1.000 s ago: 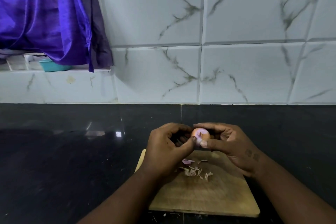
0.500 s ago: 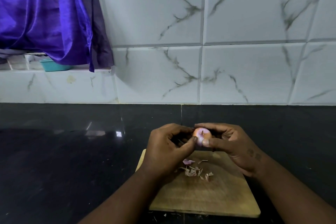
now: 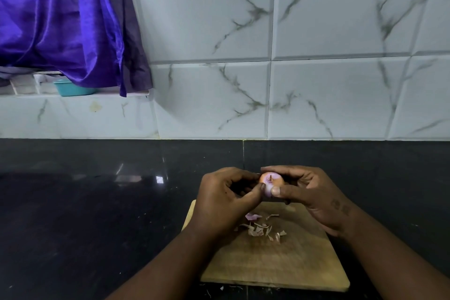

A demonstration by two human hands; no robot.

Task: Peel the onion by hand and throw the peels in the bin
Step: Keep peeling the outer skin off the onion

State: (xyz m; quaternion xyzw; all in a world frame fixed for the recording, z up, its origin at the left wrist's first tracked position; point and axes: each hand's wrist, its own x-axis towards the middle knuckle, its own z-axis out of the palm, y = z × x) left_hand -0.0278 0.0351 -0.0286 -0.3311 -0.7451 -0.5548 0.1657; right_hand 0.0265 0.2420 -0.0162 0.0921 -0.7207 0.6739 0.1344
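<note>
A small pinkish onion [image 3: 270,182] is held above the far edge of the wooden cutting board [image 3: 280,265]. My right hand [image 3: 309,195] grips it with fingers curled over its top and the thumb under its front. My left hand [image 3: 224,200] curls against the onion's left side, thumb tip pressed on its skin. Several dry peel scraps [image 3: 260,229] lie on the board below the hands. No bin is in view.
The board sits on a glossy black countertop [image 3: 97,214] that runs back to a white marble-tiled wall [image 3: 316,80]. A purple cloth [image 3: 60,19] hangs at the upper left over a ledge with a teal container [image 3: 73,89].
Both hands keep the onion in the same place; the left thumb has shifted slightly on the skin. The peel scraps on the board lie as before.
</note>
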